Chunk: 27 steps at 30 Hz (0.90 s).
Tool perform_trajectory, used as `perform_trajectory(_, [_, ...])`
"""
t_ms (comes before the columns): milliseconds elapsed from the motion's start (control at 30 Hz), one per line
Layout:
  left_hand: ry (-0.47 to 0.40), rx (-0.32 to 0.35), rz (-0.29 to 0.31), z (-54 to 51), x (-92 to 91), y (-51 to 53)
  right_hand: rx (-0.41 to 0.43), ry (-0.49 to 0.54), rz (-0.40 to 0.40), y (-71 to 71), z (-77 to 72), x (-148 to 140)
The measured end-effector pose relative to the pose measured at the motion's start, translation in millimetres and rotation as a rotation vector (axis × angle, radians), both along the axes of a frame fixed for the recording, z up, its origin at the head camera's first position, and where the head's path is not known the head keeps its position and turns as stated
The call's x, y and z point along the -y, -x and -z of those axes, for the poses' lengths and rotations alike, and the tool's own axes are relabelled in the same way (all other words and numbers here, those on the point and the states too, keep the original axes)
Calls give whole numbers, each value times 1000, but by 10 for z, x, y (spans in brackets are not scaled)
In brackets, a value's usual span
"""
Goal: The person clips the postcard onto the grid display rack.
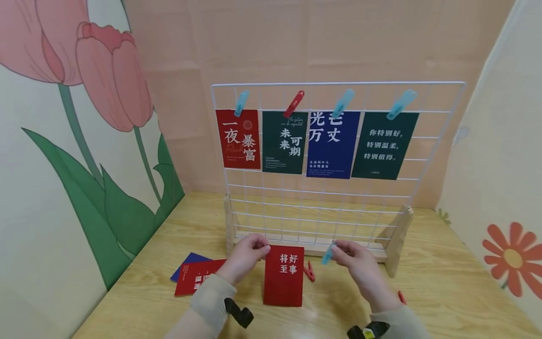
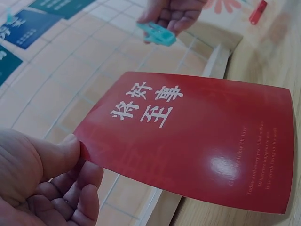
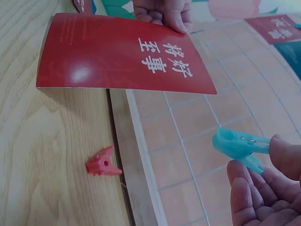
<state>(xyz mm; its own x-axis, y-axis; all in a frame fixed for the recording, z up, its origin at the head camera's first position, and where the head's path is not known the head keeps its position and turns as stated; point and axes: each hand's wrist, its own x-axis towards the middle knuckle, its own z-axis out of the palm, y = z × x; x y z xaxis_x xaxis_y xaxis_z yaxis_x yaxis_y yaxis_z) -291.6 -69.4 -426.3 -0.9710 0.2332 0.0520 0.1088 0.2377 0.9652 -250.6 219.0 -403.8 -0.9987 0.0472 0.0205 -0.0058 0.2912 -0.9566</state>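
Observation:
My left hand [image 1: 247, 258] pinches a red card [image 1: 283, 282] by its upper left corner, thumb on the front; the card hangs upright with white characters facing me. To its right, my right hand [image 1: 360, 268] pinches a light blue clothespin [image 1: 328, 254] between thumb and fingers, apart from the card. In the right wrist view the blue clothespin [image 3: 240, 145] is held by its handle end. Behind both hands stands a white wire grid [image 1: 319, 195] with red, green and blue cards along its upper part, each under a clothespin.
A red card [image 1: 190, 278] and a blue card [image 1: 186, 263] lie overlapping on the table at the left. One red clothespin [image 1: 309, 271] lies near the grid's wooden base [image 1: 296, 243]; another [image 1: 401, 297] is partly visible beside my right wrist. Walls stand at both sides.

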Motion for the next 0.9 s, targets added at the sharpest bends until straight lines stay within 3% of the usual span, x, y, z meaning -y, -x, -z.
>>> perform_trajectory(367, [22,-20,-19,-16,141,18,-38,-7,-34,46,-29,168])
perform_trajectory(667, [-37,-79,-40,-78,244,21,-47,-6,-80,101,-74,284])
perform_trajectory(900, [-44,-42,-97,-128,366,46,-72,-24,-95,141,-135,389])
